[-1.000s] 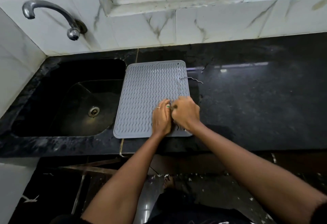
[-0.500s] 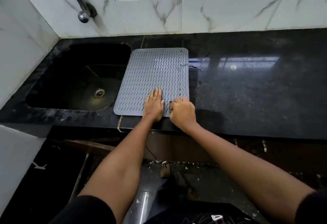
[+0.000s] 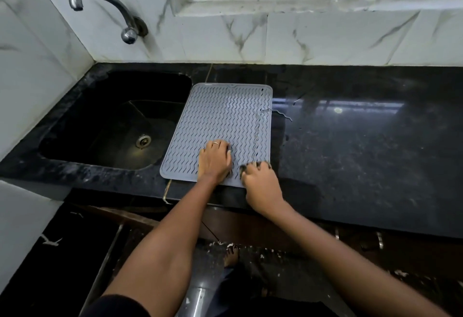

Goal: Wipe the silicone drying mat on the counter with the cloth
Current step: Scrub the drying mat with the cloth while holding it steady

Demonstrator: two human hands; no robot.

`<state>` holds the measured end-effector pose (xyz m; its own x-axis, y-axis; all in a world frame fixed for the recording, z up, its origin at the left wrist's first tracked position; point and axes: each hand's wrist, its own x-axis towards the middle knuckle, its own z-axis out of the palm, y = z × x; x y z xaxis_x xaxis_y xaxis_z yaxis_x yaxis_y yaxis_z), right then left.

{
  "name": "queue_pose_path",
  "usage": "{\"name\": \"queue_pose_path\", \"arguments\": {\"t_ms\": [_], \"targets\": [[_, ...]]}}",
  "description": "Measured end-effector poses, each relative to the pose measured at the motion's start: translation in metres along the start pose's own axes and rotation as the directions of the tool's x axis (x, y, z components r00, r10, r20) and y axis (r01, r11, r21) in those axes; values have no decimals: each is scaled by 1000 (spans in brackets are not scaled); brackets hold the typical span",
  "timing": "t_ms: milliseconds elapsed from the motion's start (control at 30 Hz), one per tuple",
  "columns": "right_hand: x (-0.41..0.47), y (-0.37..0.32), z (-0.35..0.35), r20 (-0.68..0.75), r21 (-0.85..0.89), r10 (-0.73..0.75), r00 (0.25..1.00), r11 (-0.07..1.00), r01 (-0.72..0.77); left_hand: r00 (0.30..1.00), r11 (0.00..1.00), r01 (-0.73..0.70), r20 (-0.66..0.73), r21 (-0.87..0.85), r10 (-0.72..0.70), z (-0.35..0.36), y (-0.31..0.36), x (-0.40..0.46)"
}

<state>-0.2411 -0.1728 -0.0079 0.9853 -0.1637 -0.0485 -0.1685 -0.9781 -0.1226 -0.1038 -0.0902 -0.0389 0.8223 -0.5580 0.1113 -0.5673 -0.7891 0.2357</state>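
A grey silicone drying mat (image 3: 220, 116) with a wavy rib pattern lies on the black counter, just right of the sink. My left hand (image 3: 215, 160), a ring on one finger, presses palm-down on the mat's near part and holds nothing. My right hand (image 3: 260, 181) sits at the mat's near right corner, its fingers curled onto the edge. A thin wavy strip (image 3: 258, 133) has come loose along the mat's right side; it runs down to my right fingertips and curls onto the counter at its far end. No cloth is in view.
A black sink (image 3: 112, 126) with a metal drain is sunk in the counter on the left. A curved metal tap (image 3: 125, 26) juts from the marble-tiled wall above it. The glossy black counter (image 3: 363, 141) stretches to the right. My foot shows on the floor below.
My hands, pinched together a second ago, have separated. The left one now lies flat on the mat and the right one has slid to the near right corner. The camera view has shifted.
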Motion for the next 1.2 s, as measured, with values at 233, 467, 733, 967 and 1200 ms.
{"name": "queue_pose_path", "arguments": {"t_ms": [233,467,733,967,1200], "targets": [[47,28,-55,326,502,260,909,767,-399,998,1000,-8,-61,25,9,1,-9,45],[156,53,-69,-162,527,346,924,822,-216,1000,999,-20,-1,-26,20,-1,-22,124],[187,46,6,-115,161,232,966,964,-212,987,979,-117,90,-167,133,17,-36,200],[242,69,1,-145,150,281,949,954,-260,968,970,-182,142,-164,205,36,-51,232],[317,101,-17,-192,235,366,911,918,-319,967,964,-208,117,-165,228,42,-54,232]]}}
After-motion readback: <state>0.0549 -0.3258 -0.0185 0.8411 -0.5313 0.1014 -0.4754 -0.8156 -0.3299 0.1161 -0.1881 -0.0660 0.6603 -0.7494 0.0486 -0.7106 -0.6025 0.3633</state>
